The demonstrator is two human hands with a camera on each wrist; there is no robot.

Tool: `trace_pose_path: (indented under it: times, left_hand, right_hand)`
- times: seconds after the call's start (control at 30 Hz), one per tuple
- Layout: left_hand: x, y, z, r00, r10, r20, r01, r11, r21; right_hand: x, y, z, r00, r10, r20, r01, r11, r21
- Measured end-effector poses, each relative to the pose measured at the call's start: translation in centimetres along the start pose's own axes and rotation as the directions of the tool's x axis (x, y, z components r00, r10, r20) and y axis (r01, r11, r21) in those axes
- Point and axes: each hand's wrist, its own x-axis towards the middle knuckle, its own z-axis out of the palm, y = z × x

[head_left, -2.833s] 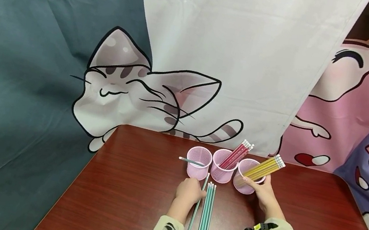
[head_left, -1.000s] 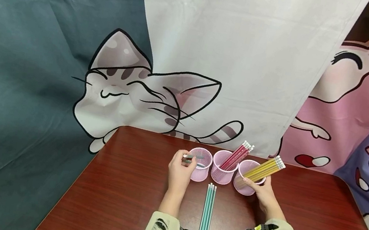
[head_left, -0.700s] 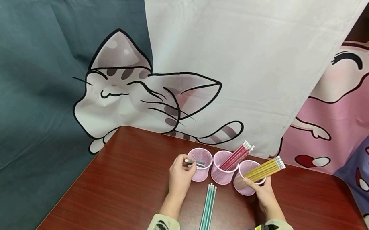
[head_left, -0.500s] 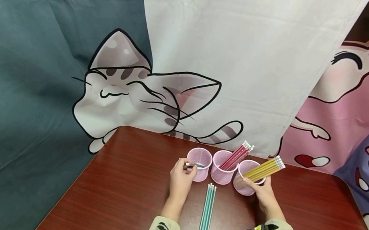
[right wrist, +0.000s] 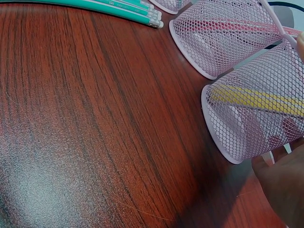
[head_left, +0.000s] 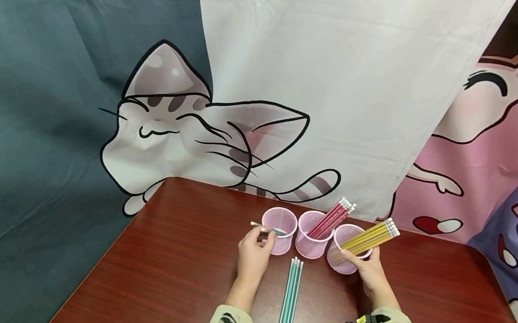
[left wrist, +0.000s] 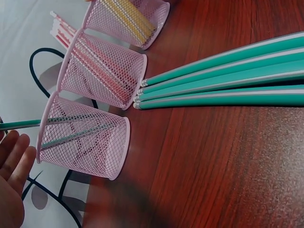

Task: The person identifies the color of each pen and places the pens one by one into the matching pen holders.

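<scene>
Three pink mesh pencil cups stand in a row. My left hand (head_left: 253,255) is at the near left side of the left cup (head_left: 277,244), its fingers (left wrist: 19,166) fairly straight just below a green pencil (left wrist: 21,124) that leans out over the rim. Through the mesh two green pencils show inside that cup. Red pencils (head_left: 331,219) lean in the middle cup (head_left: 310,247). My right hand (head_left: 371,274) grips the right cup (right wrist: 256,109), thumb at the rim and fingers around its far side; yellow pencils (head_left: 370,236) lean in it.
Several green pencils (head_left: 289,304) lie side by side on the brown wooden table (head_left: 179,268), in front of the cups, eraser ends toward them. A printed cloth (head_left: 336,71) with a cartoon cat hangs behind the table's back edge.
My left hand picked a green pencil off the table, carried it to the left cup and lowered it in. Its fingers have since come off the pencil. My right hand stays on the right cup.
</scene>
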Motion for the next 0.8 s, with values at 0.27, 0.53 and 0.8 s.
trace_pose_path:
  times: [0.27, 0.53, 0.8]
  left_hand:
    - [-0.1, -0.5, 0.0, 1.0, 0.007, -0.017, -0.006, 0.999, 0.035]
    - [-0.3, -0.9, 0.0, 1.0, 0.003, -0.022, -0.002, 0.999, 0.051]
    - [-0.3, -1.3, -0.1, 0.999, -0.037, -0.024, 0.039, 0.996, 0.08]
  right_hand:
    - [0.1, 0.0, -0.1, 1.0, 0.008, -0.003, -0.008, 1.0, 0.013]
    - [0.2, 0.1, -0.1, 1.0, 0.005, 0.004, -0.005, 1.0, -0.002]
    - [0.2, 0.2, -0.2, 1.0, 0.006, 0.005, -0.006, 1.0, -0.003]
